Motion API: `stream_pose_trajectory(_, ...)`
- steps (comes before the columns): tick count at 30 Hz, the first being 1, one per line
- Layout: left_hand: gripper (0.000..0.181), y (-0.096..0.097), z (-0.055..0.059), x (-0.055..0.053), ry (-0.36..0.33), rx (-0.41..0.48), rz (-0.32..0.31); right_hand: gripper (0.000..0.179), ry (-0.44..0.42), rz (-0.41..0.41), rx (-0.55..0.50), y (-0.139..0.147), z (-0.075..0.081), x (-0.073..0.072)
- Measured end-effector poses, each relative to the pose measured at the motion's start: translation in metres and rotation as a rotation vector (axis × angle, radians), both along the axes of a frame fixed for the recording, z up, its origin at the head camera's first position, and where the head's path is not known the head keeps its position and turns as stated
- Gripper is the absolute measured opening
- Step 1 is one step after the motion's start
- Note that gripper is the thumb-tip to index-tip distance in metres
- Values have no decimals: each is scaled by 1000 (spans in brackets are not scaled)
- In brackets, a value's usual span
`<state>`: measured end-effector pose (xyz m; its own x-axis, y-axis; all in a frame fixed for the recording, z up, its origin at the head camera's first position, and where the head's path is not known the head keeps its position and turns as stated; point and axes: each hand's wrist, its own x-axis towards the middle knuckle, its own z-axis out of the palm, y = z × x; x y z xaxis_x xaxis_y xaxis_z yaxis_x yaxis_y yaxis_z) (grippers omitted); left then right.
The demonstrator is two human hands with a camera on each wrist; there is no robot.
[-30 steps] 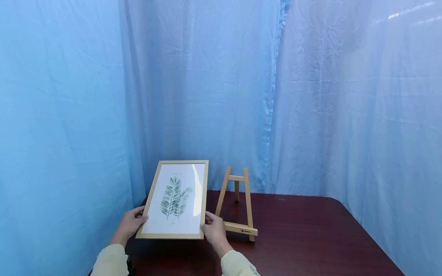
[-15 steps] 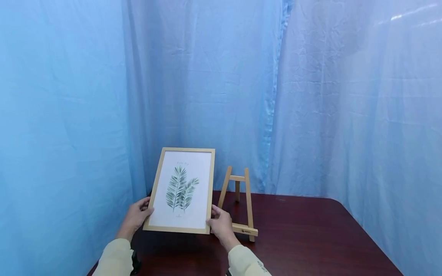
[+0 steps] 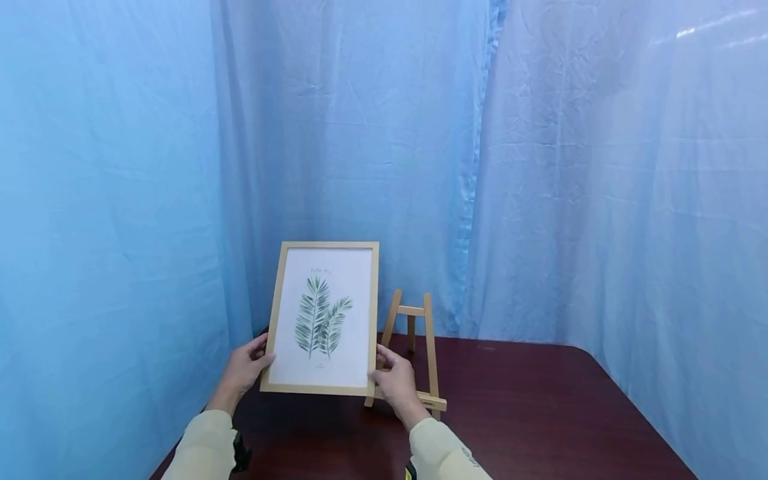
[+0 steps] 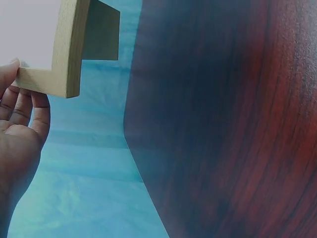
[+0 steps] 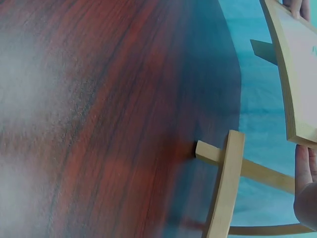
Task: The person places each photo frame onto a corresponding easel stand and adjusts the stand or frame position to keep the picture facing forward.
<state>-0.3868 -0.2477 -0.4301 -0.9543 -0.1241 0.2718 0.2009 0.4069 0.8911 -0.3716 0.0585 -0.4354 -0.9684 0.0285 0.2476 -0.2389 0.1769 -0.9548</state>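
Apparently in hand: a person is holding the framed print (image 3: 323,319) up over the table (image 3: 528,407); I'd judge this a positioning step.
Easel (image 3: 431,353): standing just beside it, to the right, the print partly covering its left leg (image 3: 391,320) from the head view; the next move probably calls for bringing the bottom edge level onto the ledge (image 3: 434,402).
Left hand (image 3: 241,370): pinching the lower left side, thumb in front, fingers behind.
Right hand (image 3: 399,383): gripping the opposite side likewise.
Print: showing green fronds (image 3: 311,321) within a pale border (image 3: 330,245), leaning back slightly, a flap (image 4: 102,34) jutting out behind.
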Motion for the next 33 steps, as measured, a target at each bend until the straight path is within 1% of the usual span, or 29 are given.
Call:
stream_pose_trajectory(3, 55, 2, 1, -1, 11, 6, -6, 58, 5, -1, 15, 4, 4, 1)
stream_pose_trajectory(9, 55, 6, 5, -2, 30, 18, -25, 57, 32, -9, 34, 12, 7, -3)
stream_pose_trajectory(14, 54, 10, 9, -2, 48, 33, -23, 55, 55, -15, 48, 16, 11, -4)
stream_pose_trajectory(18, 54, 13, 12, -4, 57, 62, -26, 52, 73, -26, 59, 19, 12, -5)
stream_pose_trajectory(20, 54, 15, 14, -5, 83, 73, -33, 52, 80, -25, 54, 22, 13, -6)
stream_pose_trajectory(23, 53, 20, 15, -6, 155, 77, -37, 53, 89, -14, 42, 28, 15, -6)
stream_pose_trajectory(25, 52, 24, 16, -6, 216, 83, -40, 53, 97, -11, 37, 32, 17, -6)
stream_pose_trajectory(27, 52, 28, 18, -7, 242, 92, -50, 53, 110, -18, 46, 36, 19, -6)
stream_pose_trajectory(29, 52, 32, 19, -9, 236, 106, -61, 54, 115, -31, 49, 40, 21, -5)
stream_pose_trajectory(31, 53, 36, 21, -12, 205, 109, -67, 53, 133, -43, 57, 44, 23, -3)
stream_pose_trajectory(33, 53, 40, 23, -14, 189, 107, -68, 53, 135, -55, 58, 48, 24, -3)
